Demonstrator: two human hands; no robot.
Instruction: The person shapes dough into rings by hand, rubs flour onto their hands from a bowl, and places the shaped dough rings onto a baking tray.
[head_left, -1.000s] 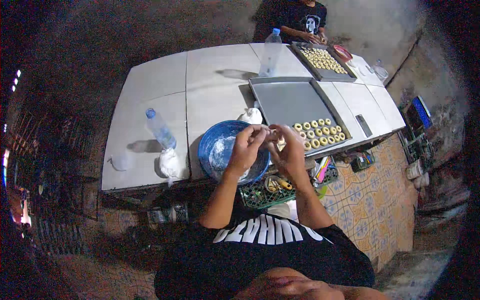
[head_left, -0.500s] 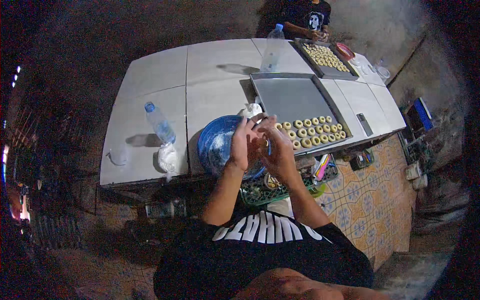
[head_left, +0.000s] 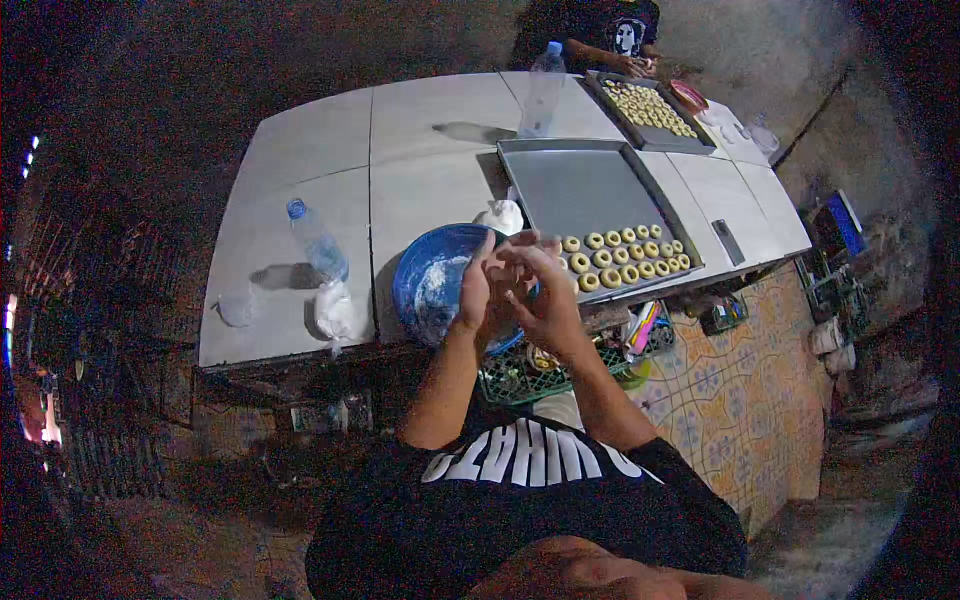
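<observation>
My left hand and my right hand meet palm to palm over the right side of a blue bowl with white powder in it. Their fingers curl toward each other, the right ones slightly blurred. Whatever lies between them is hidden; I cannot make it out. Just right of my hands, several small dough rings lie in rows along the near edge of a grey metal tray. A white plastic bag sits between the bowl and that tray.
A water bottle, a tied white bag and a clear cup stand at the left. A tall bottle, a second tray of dough rings and a seated person are at the back. A phone lies right; a green crate sits below.
My hands stay together over the bowl, with the right fingers shifted slightly and curled differently. The whole view has moved a little; the trays and bowl appear unmoved on the table.
</observation>
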